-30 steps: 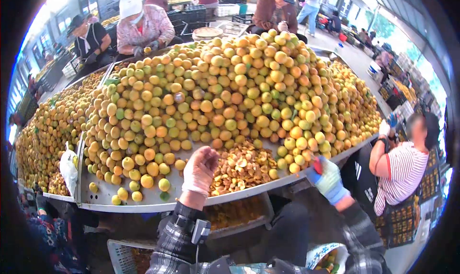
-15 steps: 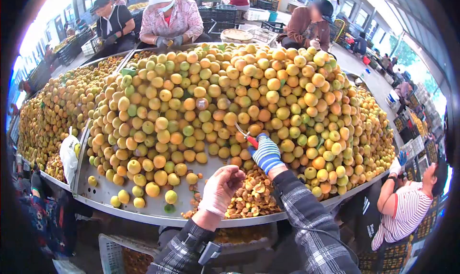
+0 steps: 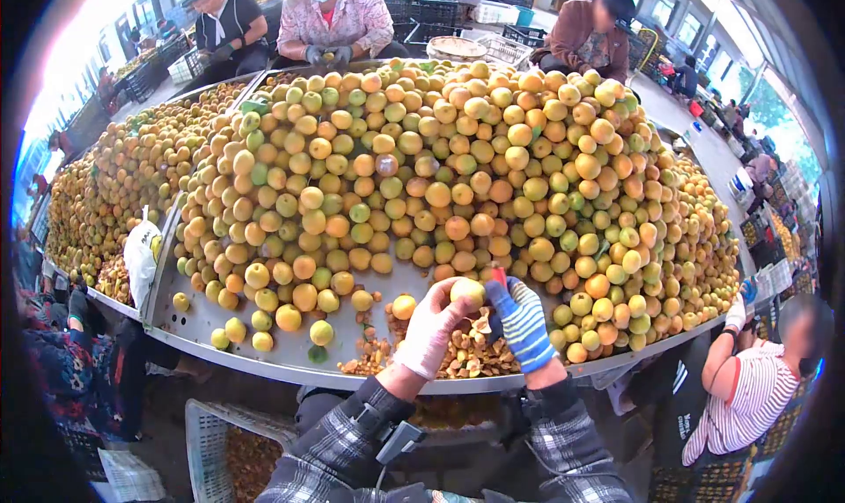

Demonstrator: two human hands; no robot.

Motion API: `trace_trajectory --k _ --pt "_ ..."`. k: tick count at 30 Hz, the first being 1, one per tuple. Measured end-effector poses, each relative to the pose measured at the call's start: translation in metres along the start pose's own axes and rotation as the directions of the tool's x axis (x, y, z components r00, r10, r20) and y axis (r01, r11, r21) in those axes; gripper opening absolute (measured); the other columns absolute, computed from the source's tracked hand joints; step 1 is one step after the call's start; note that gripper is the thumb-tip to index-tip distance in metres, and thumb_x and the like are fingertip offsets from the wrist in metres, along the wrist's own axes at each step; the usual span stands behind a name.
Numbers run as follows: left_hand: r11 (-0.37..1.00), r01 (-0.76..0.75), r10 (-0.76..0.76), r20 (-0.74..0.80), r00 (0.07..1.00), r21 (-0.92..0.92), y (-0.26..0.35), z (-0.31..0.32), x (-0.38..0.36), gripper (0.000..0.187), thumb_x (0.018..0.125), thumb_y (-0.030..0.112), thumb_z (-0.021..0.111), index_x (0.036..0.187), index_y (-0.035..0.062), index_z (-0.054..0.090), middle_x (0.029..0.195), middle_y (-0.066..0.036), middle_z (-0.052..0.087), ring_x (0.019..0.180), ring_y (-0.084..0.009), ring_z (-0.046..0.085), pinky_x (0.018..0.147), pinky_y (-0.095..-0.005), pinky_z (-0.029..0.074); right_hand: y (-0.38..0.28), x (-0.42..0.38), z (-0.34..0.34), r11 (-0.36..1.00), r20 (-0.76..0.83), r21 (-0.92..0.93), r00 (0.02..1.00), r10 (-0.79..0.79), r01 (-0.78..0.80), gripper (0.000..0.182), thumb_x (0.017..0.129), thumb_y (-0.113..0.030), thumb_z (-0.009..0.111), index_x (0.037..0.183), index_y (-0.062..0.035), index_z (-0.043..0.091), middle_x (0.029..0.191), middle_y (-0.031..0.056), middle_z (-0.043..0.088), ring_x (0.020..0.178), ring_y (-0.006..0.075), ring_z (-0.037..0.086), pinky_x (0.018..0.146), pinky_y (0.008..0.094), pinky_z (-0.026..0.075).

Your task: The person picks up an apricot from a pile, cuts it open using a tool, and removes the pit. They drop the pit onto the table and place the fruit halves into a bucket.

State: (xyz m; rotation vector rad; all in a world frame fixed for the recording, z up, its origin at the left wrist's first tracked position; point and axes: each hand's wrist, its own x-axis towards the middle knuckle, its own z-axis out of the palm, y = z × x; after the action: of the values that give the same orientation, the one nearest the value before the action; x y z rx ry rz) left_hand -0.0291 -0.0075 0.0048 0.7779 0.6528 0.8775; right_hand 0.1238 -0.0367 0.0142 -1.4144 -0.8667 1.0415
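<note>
My left hand (image 3: pixel 433 327), in a pale glove, grips a yellow apricot-like fruit (image 3: pixel 467 292) above the near edge of the table. Close against it, my right hand (image 3: pixel 526 318), in a blue-and-white striped glove, is closed around a red-handled tool (image 3: pixel 498 277). The tool's metal end is hard to make out now; a curved metal tip showed earlier. Below both hands lies a pile of cut fruit pieces (image 3: pixel 480 355). A large heap of whole yellow-orange fruit (image 3: pixel 414 168) rises just beyond them.
A metal table (image 3: pixel 264 358) carries the fruit, with a few loose ones at left. A white bag (image 3: pixel 141 261) hangs at the divider. Beneath the table is a grey crate (image 3: pixel 207 441). Co-workers sit across, and one in a striped shirt (image 3: pixel 744 384) sits at right.
My right hand has drawn back from the heap with the red-handled tool to my left hand. A fruit is now in my left hand, which was without one. The camera view has shifted slightly.
</note>
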Motion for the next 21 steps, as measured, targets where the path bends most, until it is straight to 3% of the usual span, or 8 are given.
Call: trace_trajectory --k 2,4,5,9,16,17,19,21 --pt "0.991 0.060 -0.058 0.022 0.998 -0.121 -0.002 -0.001 -0.002 0.047 0.090 0.025 0.064 0.129 0.0060 0.047 0.114 -0.008 0.060 0.096 -0.0162 0.060 0.078 -0.0249 0.049 0.008 -0.010 -0.005 0.998 -0.009 -0.048 0.999 -0.040 0.039 0.028 0.094 -0.032 0.061 0.091 -0.0043 0.064 0.068 -0.0028 0.056 0.055 0.0030 0.045 0.046 0.0223 0.036" --pt "0.859 0.139 -0.061 0.171 0.983 -0.493 -0.004 -0.005 -0.002 0.045 0.088 0.014 0.058 0.130 0.0066 0.045 0.118 -0.012 0.059 0.098 -0.0228 0.061 0.079 -0.0273 0.050 0.009 -0.020 -0.006 0.982 -0.030 -0.171 0.995 -0.092 0.085 0.032 0.096 -0.034 0.057 0.096 -0.0032 0.065 0.073 -0.0028 0.061 0.058 0.0016 0.050 0.048 0.0183 0.039" --pt "0.848 0.128 -0.088 0.102 0.991 -0.515 0.003 0.001 -0.007 0.049 0.085 0.009 0.052 0.133 0.0077 0.042 0.121 -0.015 0.056 0.098 -0.0263 0.061 0.082 -0.0301 0.050 0.013 -0.021 -0.004 0.991 -0.025 -0.100 0.995 -0.095 0.092 0.034 0.097 -0.037 0.055 0.097 -0.0036 0.065 0.068 -0.0036 0.059 0.057 0.0017 0.050 0.047 0.0180 0.040" --pt "0.865 0.096 -0.024 0.151 0.988 -0.493 0.011 -0.003 -0.006 0.049 0.087 0.014 0.052 0.134 0.0101 0.041 0.119 -0.014 0.056 0.097 -0.0246 0.060 0.086 -0.0325 0.048 0.000 -0.032 -0.006 0.965 0.209 0.245 0.977 0.043 -0.095 0.038 0.098 -0.042 0.050 0.096 -0.0053 0.062 0.060 -0.0070 0.045 0.046 0.0017 0.037 0.041 0.0180 0.027" --pt "0.908 0.137 -0.070 0.179 0.981 -0.396 0.010 -0.001 -0.006 0.047 0.089 0.028 0.058 0.131 0.0096 0.043 0.111 -0.008 0.057 0.087 -0.0169 0.055 0.074 -0.0277 0.041 0.021 -0.035 0.000 0.991 0.147 -0.026 0.981 -0.123 0.128 0.023 0.097 -0.028 0.056 0.092 -0.0062 0.058 0.068 -0.0016 0.054 0.060 0.0067 0.046 0.053 0.0255 0.038" --pt "0.910 0.141 -0.074 0.182 0.981 -0.391 0.009 0.000 -0.006 0.047 0.089 0.028 0.058 0.131 0.0096 0.043 0.111 -0.008 0.057 0.087 -0.0169 0.055 0.074 -0.0277 0.041 0.035 -0.032 -0.001 0.986 0.134 -0.071 0.981 -0.140 0.150 0.024 0.097 -0.025 0.057 0.093 -0.0018 0.059 0.069 0.0055 0.058 0.059 0.0130 0.049 0.055 0.0305 0.042" --pt "0.920 0.110 -0.044 0.180 0.983 -0.377 0.006 0.000 -0.007 0.050 0.090 0.031 0.059 0.132 0.0092 0.044 0.114 -0.007 0.057 0.098 -0.0180 0.059 0.082 -0.0292 0.050 0.049 -0.034 -0.001 0.972 0.089 -0.146 0.980 -0.175 0.187 0.025 0.097 -0.024 0.056 0.094 0.0001 0.059 0.070 0.0092 0.060 0.059 0.0171 0.052 0.056 0.0329 0.043" --pt "0.923 0.100 -0.026 0.200 0.979 -0.371 0.000 -0.003 -0.007 0.048 0.091 0.032 0.059 0.130 0.0094 0.044 0.114 -0.006 0.056 0.100 -0.0176 0.058 0.085 -0.0292 0.049 0.050 -0.035 -0.001 0.950 0.052 -0.221 0.976 -0.212 0.219 0.026 0.097 -0.024 0.056 0.095 0.0020 0.060 0.072 0.0129 0.062 0.059 0.0213 0.054 0.057 0.0352 0.044"
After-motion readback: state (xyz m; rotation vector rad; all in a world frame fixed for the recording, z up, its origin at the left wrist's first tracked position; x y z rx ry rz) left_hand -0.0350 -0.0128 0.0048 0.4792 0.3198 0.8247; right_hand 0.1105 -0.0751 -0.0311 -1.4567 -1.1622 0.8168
